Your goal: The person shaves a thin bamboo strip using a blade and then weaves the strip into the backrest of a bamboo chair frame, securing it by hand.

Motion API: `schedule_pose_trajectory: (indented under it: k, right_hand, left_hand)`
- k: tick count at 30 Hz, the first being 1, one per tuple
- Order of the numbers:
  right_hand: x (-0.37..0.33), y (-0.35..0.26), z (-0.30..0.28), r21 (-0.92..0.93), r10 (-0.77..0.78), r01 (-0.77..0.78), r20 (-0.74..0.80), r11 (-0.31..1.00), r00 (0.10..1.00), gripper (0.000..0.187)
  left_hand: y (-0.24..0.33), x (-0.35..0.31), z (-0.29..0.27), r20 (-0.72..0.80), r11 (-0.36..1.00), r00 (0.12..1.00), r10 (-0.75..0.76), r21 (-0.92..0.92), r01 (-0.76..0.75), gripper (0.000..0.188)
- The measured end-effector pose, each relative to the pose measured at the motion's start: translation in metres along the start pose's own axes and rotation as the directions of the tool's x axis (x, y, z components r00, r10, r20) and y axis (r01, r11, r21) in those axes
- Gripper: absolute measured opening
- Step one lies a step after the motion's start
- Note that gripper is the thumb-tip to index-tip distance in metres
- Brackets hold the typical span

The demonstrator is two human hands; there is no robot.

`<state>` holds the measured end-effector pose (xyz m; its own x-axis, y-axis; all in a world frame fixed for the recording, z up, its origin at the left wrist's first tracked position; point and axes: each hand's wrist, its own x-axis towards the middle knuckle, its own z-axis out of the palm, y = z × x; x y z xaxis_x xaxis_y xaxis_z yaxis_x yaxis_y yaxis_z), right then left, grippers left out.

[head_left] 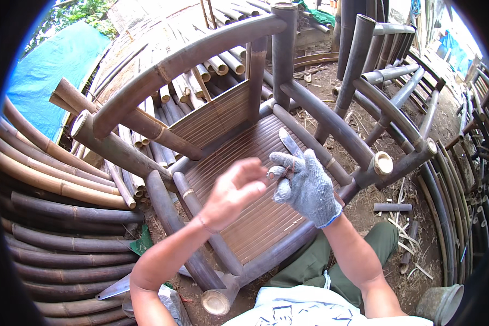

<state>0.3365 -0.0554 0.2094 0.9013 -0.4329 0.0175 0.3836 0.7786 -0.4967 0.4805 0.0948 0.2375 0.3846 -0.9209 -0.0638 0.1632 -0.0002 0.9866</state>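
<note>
A dark bamboo armchair (277, 228) with a slatted seat stands before me, and both my hands are over its seat. My right hand (309, 190), in a grey knitted glove with a blue cuff, is closed round a knife (290, 142). The narrow metal blade sticks out past the fingers toward the chair's back, and its handle is hidden in the glove. A thin brown strand shows at the gloved fingers. My left hand (233, 193) is bare and blurred by motion. Its fingers are stretched toward the glove, thumb apart, with nothing visible in them.
Curved bamboo poles (70, 212) are stacked at the left, beside a saw blade (114, 288). Another bamboo chair frame (388, 111) stands at the right. A grey bucket (441, 305) is at lower right, near shavings and a short tube (392, 207). A blue tarp (54, 81) hangs far left.
</note>
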Motion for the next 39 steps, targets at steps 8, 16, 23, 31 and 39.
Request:
schedule_pose_trajectory:
  k: [8, 16, 23, 31, 39]
  right_hand:
    - [-0.054, 0.027, -0.026, 0.213, -0.041, 0.032, 0.036, 0.977, 0.999, 0.070]
    - [-0.077, 0.048, -0.038, 0.370, -0.172, 0.201, -0.110, 0.907, 0.979, 0.063]
    - [-0.076, 0.048, -0.031, 0.361, -0.174, 0.247, -0.224, 0.899, 0.959, 0.045]
    - [-0.073, 0.041, -0.042, 0.229, -0.146, 0.168, -0.110, 0.959, 0.983, 0.041]
    - [-0.061, 0.043, -0.040, 0.348, -0.088, 0.159, -0.211, 0.924, 0.973, 0.037]
  left_hand:
    - [-0.057, -0.018, 0.029, 0.256, 0.844, 0.932, -0.257, -0.411, 0.346, 0.058]
    - [-0.062, -0.026, 0.044, 0.148, 0.881, 0.944, -0.295, -0.339, 0.329, 0.036]
    - [-0.054, -0.012, 0.037, 0.117, 0.878, 0.916, -0.383, -0.261, 0.400, 0.028]
    - [-0.061, -0.008, 0.022, 0.196, 0.824, 0.860, -0.471, -0.248, 0.509, 0.025]
    - [-0.062, -0.006, 0.005, 0.270, 0.720, 0.880, -0.391, -0.505, 0.475, 0.047]
